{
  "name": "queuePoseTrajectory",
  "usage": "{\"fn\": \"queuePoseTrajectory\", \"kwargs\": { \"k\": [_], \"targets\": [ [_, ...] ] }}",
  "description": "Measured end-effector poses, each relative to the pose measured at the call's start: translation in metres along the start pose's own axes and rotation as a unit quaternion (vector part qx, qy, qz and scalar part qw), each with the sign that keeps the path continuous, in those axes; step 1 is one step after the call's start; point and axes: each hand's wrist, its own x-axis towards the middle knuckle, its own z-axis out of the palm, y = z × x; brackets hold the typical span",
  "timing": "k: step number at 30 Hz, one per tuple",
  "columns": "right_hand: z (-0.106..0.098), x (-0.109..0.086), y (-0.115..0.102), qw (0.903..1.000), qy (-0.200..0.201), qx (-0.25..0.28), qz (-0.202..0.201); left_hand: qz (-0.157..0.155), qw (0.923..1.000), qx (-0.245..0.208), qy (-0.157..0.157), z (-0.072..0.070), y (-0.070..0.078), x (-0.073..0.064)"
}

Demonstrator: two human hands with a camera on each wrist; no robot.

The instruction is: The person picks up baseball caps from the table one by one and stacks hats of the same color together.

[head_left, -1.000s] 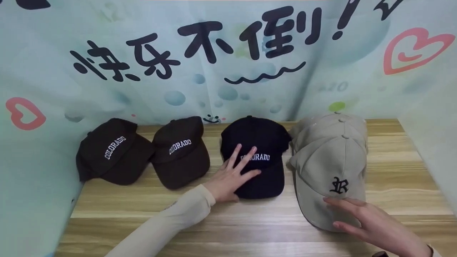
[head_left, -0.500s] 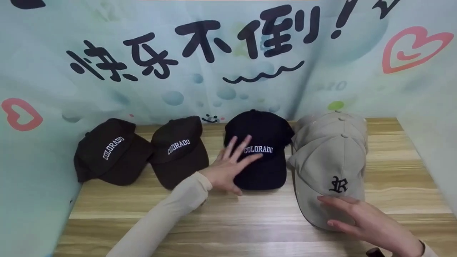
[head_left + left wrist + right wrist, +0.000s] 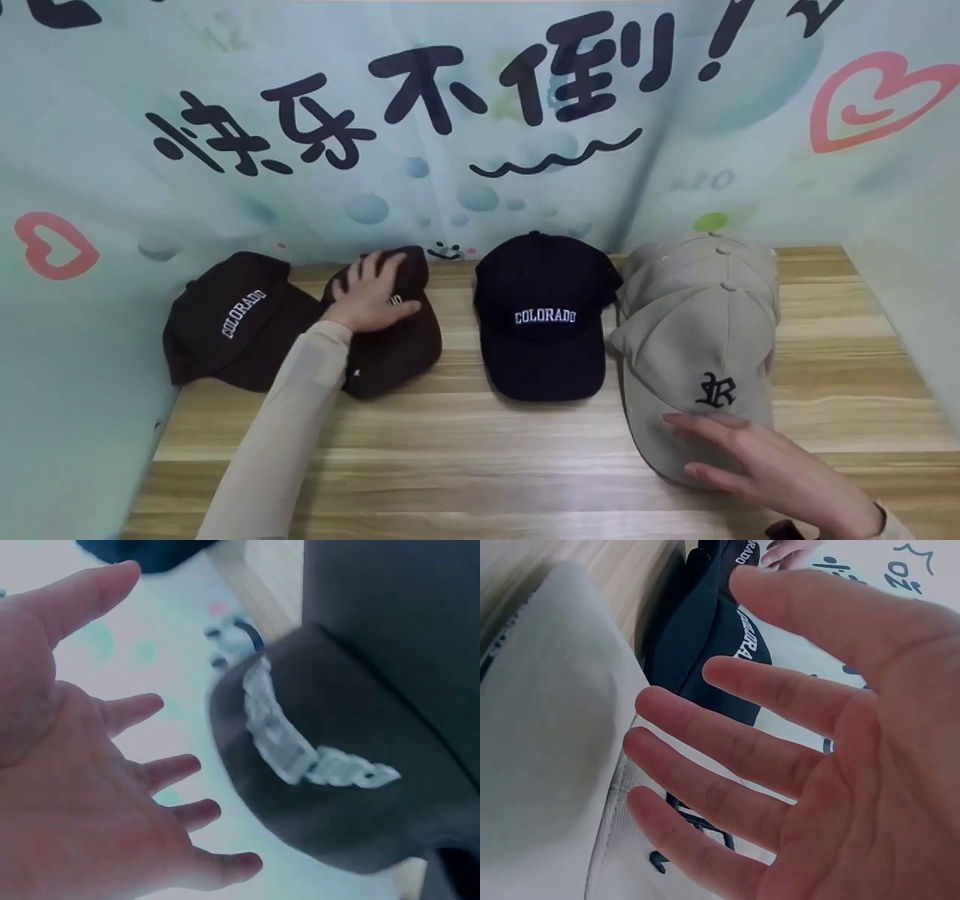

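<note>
My left hand point(image 3: 371, 292) is over a dark brown cap point(image 3: 397, 356) with white COLORADO lettering, covering part of its crown. In the left wrist view its fingers are spread beside the brown cap point(image 3: 360, 705), with a visible gap between them. My right hand point(image 3: 772, 465) hovers at the brim of the front grey cap point(image 3: 675, 352), which bears a black R and fronts a row of nested grey caps. Its fingers are extended in the right wrist view, near the grey brim point(image 3: 555, 735); contact is unclear. A navy COLORADO cap point(image 3: 540, 364) lies between the hands.
Another brown COLORADO cap point(image 3: 217, 315) sits at the far left, tilted, against its neighbour. All the caps rest on a wood-grain tabletop point(image 3: 465, 465). Behind stands a pale printed cloth backdrop point(image 3: 420, 202). A small dark object point(image 3: 784, 529) shows at the bottom edge.
The navy cap shifted slightly back and right beside the grey caps. My left hand then left it and moved left over the brown cap. My right hand stays nearly still.
</note>
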Motion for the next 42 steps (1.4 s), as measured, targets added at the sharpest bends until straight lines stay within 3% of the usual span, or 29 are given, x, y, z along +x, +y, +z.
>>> {"fn": "queuePoseTrajectory", "kwargs": {
  "k": [6,12,18,21,28,33,37,42],
  "targets": [
    [0.002,0.005,-0.002,0.9998,0.005,0.004,-0.018,-0.041,0.9984,-0.03,-0.024,-0.009,-0.038,0.009],
    [0.005,0.007,-0.005,0.9997,0.0,0.003,-0.024,-0.057,0.9962,-0.049,-0.045,-0.015,-0.07,0.017],
    [0.005,0.006,-0.006,0.9995,-0.005,0.007,-0.03,-0.085,0.9912,-0.088,-0.051,-0.01,-0.086,0.012],
    [0.005,0.005,-0.006,0.9995,0.001,0.005,-0.03,-0.097,0.9883,-0.111,-0.041,-0.011,-0.086,0.011],
    [0.004,0.003,-0.007,0.9995,0.017,-0.006,-0.025,-0.071,0.9904,-0.119,0.002,-0.028,-0.076,0.011],
    [0.006,-0.001,-0.006,0.9996,0.019,-0.005,-0.021,-0.015,0.9921,-0.12,0.034,-0.032,-0.064,0.011],
    [0.006,-0.004,-0.006,0.9996,0.022,-0.008,-0.016,0.044,0.9888,-0.13,0.057,-0.03,-0.052,0.008],
    [0.005,-0.008,-0.005,0.9991,0.037,-0.009,-0.018,0.1,0.9884,-0.101,0.053,-0.037,-0.031,0.0]
  ]
}}
